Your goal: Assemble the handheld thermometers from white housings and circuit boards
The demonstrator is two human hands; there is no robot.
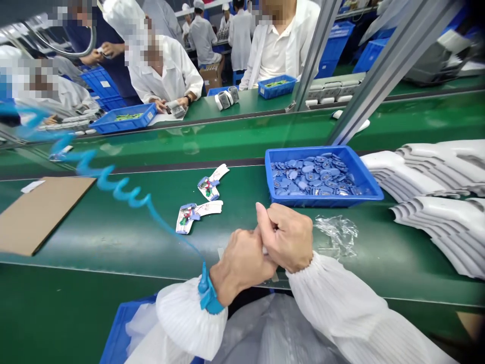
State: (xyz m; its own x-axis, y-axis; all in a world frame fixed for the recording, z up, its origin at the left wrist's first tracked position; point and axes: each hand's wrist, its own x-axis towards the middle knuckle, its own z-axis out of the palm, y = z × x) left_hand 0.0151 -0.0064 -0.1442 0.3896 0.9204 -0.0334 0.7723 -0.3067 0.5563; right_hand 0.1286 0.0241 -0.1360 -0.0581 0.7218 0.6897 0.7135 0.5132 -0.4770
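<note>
My left hand (244,258) and my right hand (288,236) are pressed together over the near edge of the green worktop. Both are closed, with the fingers curled inward. A small bit of something pale shows between them, but my fingers cover the rest and its kind cannot be made out. Around my left wrist sits a blue wrist strap (209,293) with a coiled cord (125,192). Beyond my left hand lie two white curved housing halves, one nearer (189,216) and one farther (212,183), each with wires and a small green board inside.
A blue bin (326,202) of small blue plastic pieces stands behind my right hand. Crumpled clear plastic (337,235) lies beside it. White curved shells (435,217) are stacked at the right, cardboard (41,212) at the left. A metal post (379,76) rises beyond; co-workers sit across the line.
</note>
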